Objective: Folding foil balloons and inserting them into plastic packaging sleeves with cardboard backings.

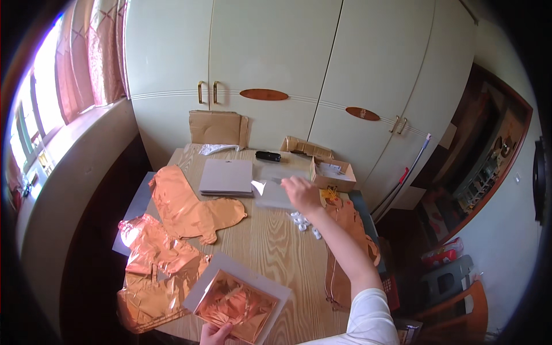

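At the table's near edge my left hand (215,333) grips a grey card (279,293) with a folded copper-coloured foil balloon (236,302) lying on it. My right hand (302,194) reaches to the far middle of the table, fingers pinched on a clear plastic bag (276,195), partly smeared by motion. A stack of grey cards (226,177) lies just left of the bag. Below my right hand are several small white rolls (303,221). Flat foil balloons spread over the left side, one at the back (187,204) and one nearer (152,276).
More copper foil (345,236) lies under my right forearm at the table's right side. An open cardboard box (336,175), a black object (268,156) and folded cardboard (217,127) stand along the back, before a white cabinet (270,52). A chair (460,307) is at the right.
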Demonstrator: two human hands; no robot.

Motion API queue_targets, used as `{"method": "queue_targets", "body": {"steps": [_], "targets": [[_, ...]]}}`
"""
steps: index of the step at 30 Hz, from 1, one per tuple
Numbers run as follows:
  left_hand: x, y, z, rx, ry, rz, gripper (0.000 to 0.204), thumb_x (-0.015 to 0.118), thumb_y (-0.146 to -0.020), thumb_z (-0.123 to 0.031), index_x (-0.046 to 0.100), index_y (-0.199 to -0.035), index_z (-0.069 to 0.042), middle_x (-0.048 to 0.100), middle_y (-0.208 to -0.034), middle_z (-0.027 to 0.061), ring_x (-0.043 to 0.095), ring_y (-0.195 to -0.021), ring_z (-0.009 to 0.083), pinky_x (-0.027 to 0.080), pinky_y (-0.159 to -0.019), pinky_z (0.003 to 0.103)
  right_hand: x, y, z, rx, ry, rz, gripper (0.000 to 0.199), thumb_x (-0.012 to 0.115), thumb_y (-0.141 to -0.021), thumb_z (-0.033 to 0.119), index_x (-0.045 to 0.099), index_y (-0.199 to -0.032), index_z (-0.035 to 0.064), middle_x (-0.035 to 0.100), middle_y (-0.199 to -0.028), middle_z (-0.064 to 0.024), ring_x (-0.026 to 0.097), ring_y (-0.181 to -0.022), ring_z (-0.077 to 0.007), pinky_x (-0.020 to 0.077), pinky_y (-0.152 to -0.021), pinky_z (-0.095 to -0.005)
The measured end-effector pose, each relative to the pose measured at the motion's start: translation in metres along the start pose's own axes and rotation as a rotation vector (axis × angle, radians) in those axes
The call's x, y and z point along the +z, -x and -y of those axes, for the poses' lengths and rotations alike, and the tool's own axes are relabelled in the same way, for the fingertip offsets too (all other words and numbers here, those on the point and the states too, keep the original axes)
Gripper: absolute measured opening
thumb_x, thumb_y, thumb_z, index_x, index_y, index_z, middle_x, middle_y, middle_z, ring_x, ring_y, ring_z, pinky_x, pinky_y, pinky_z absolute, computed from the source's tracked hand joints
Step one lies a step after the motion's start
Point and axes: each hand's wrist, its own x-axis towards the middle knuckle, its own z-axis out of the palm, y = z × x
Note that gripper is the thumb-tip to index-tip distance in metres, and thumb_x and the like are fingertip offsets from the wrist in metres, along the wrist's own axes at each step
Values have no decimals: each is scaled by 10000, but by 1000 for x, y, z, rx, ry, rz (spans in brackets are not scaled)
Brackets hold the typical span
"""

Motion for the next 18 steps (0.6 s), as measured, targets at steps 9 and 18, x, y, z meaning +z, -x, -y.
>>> {"method": "queue_targets", "body": {"steps": [9,18], "targets": [[-10,44,19,-65,149,162,282,590,-976,-160,615,-1141,67,687,-1031,121,684,-893,194,582,-779,345,-67,135,141,-137,-50,321,319,636,-871,221,619,-1170,109,623,-798,-49,686,-616,-194,557,-492,-308],[-30,66,70,-422,46,97,185,600,-967,-142,648,-1100,-22,698,-971,64,676,-816,146,547,-675,264,-87,190,182,-132,-182,437,55,559,-871,154,580,-867,103,612,-751,-52,682,-569,-213,555,-469,-338]]}}
